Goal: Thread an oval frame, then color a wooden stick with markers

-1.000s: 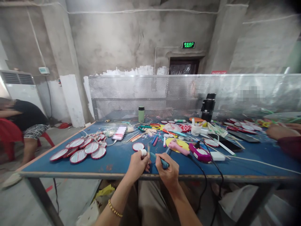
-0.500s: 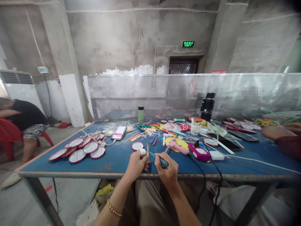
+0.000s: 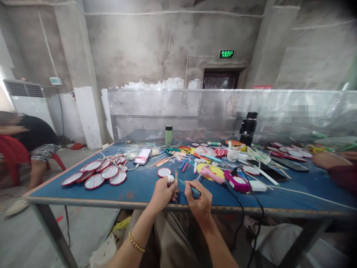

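My left hand (image 3: 164,192) is closed near the table's front edge, pinching a thin flat wooden stick (image 3: 176,175) that points upward. A small white round piece (image 3: 170,179) shows at the same fingers; its kind is unclear. Just to the right, my right hand (image 3: 200,199) wraps round a teal pen-like tool (image 3: 196,191), its tip directed at the stick. Whether tip and stick touch cannot be made out. Beyond my left hand lies a red-rimmed round disc (image 3: 164,172).
More red-rimmed discs (image 3: 95,181) are piled at left, by a phone (image 3: 143,156) on a cable. Right of my hands lie a pink corded tool (image 3: 211,174) and a purple box (image 3: 237,181). Bottles (image 3: 168,136) stand at the back. Another person's arm (image 3: 323,160) rests at right.
The view has shifted slightly, so the scene sits a little further right. Both hands keep almost the same pose, still holding the stick and the pen-like tool.
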`<action>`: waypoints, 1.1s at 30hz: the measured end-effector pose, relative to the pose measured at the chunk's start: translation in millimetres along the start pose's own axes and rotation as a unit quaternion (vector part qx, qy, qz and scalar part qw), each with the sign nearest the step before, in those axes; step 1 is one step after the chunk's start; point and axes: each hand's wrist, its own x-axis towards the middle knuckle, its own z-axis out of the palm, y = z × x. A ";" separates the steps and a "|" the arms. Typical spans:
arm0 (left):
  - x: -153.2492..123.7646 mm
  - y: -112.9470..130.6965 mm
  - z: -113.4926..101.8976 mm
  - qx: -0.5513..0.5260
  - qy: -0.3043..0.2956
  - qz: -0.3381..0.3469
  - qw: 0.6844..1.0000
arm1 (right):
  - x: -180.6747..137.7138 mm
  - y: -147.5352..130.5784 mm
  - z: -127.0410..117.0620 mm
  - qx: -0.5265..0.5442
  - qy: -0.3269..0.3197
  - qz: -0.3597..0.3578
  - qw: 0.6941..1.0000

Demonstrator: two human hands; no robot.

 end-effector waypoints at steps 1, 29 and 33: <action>-0.2 0.6 0.1 0.000 0.001 0.001 1.000 | 0.0 0.0 -0.1 0.001 -0.006 0.002 1.000; -0.4 -0.7 -0.1 -0.014 -0.001 -0.008 1.000 | 3.7 -6.3 -2.2 -0.005 0.000 -0.005 1.000; -0.8 1.1 0.1 -0.008 0.001 -0.005 1.000 | 2.9 -4.8 -1.6 -0.005 -0.003 -0.011 1.000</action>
